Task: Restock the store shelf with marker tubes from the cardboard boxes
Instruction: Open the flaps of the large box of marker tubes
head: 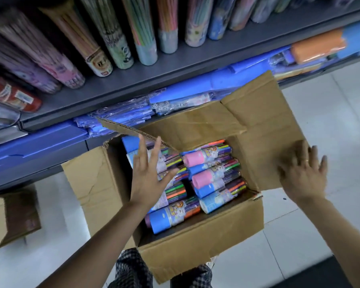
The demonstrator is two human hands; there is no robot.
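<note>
An open cardboard box [197, 244] sits on the floor in front of the shelf. It holds several marker tubes [210, 179] with blue and pink caps, lying on their sides. My left hand [148, 173] hovers over the box's left half with its fingers spread straight, holding nothing. With fingers spread, my right hand [303, 171] presses flat on the box's right flap [264, 125], which is folded outward. The grey shelf [154, 80] above carries a row of tubes [112, 38] leaning side by side.
A lower shelf holds blue folders [40, 142] and plastic-wrapped packs [121, 115]. An orange pack [318, 45] lies at the right. A second cardboard box [10, 217] stands on the white tiled floor at the left. My checked trousers show beneath the box.
</note>
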